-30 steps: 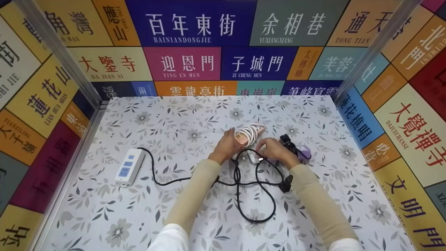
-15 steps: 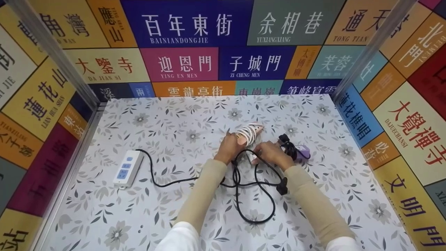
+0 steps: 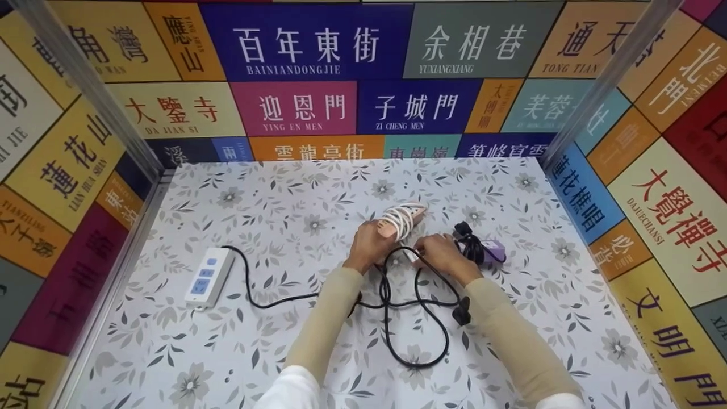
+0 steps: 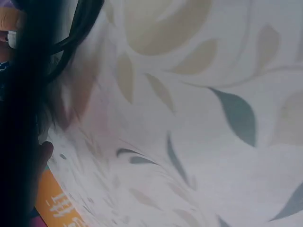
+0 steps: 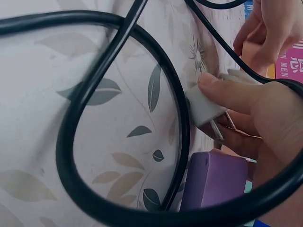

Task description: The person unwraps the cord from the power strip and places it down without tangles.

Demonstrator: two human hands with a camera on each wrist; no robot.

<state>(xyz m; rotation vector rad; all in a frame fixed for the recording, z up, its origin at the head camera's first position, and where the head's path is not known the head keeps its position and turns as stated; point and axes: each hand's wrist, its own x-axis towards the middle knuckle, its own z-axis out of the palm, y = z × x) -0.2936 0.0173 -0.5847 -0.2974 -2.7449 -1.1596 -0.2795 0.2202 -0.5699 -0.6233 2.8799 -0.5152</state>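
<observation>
In the head view, a pink power strip (image 3: 417,216) wound with white cord (image 3: 400,220) lies near the middle of the table. My left hand (image 3: 369,245) grips its near left end; most of those fingers are hidden. To the right, my right hand (image 3: 446,254) pinches a white plug. The right wrist view shows this white plug (image 5: 204,105) between thumb and fingers, its metal prongs pointing towards the palm side. A black cord (image 3: 417,363) loops beneath both hands and crosses close by the right one. In the left wrist view a dark blurred shape hides most of the hand.
A white power strip (image 3: 210,278) with blue sockets lies at the left, joined to the black cord. The cord's black plug (image 3: 462,311) rests by the right forearm. A purple power strip (image 3: 495,250) with bundled black cord (image 3: 471,244) sits right of the hands. Printed walls enclose the table.
My left hand's fingers have drawn in at the strip's near end, and the pink power strip has shifted slightly left. My right hand has shifted slightly left, covering more of the white plug.
</observation>
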